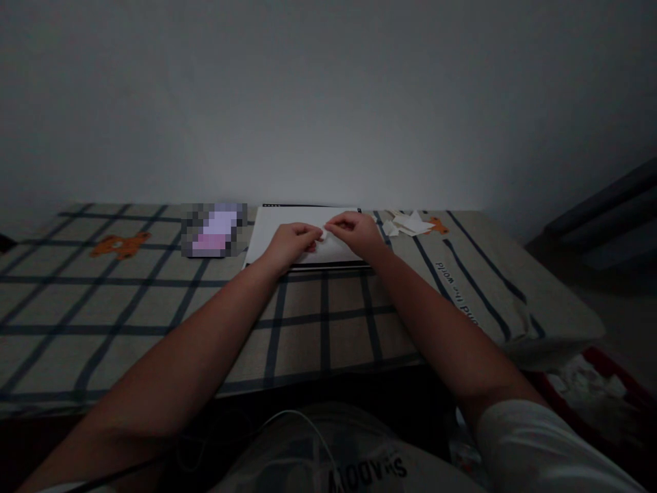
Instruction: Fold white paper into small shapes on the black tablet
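Above a white sheet (pixel 267 229) with black edging, my two hands meet with their fingertips close together. My left hand (pixel 295 243) is closed in a pinch, thumb against the fingers. From the other side my right hand (pixel 355 231) is also pinching, thumb and forefinger pressed together. Between the fingertips shows a small piece of white paper (pixel 325 233), partly hidden by the fingers and too small to make out its shape. Just right of my right hand lie torn or cut white paper scraps (pixel 410 222) in a loose pile.
A phone (pixel 215 229) with a lit, blurred screen lies left of the sheet. Under everything is a checked tablecloth (pixel 148 301) with orange bear prints. A pale wall (pixel 318 103) rises behind the table. At lower right stands a red bin (pixel 600 363) holding crumpled white waste.
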